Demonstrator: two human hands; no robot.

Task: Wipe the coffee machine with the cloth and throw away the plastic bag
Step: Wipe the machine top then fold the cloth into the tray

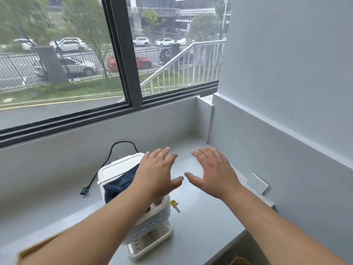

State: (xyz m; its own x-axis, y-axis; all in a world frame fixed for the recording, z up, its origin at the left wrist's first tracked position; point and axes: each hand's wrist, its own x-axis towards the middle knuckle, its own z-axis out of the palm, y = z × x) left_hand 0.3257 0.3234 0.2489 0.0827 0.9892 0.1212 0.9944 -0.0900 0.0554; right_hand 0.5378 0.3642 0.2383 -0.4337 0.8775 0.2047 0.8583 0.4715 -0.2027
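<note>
A white coffee machine [150,226] stands on the grey counter [200,222], partly behind my left forearm. A dark blue cloth [119,183] lies draped over its top. My left hand [158,173] hovers above the machine, fingers spread, holding nothing. My right hand [212,173] is held out beside it over the bare counter, also spread and holding nothing. A small yellow and white scrap [174,205] lies on the counter just right of the machine; I cannot tell whether it is the plastic bag.
The machine's black cord runs back to a loose plug [85,191] on the counter. A white wall socket [257,183] sits on the right wall. A large window [76,64] is behind the counter. Something yellow [239,262] shows below the counter's right front edge.
</note>
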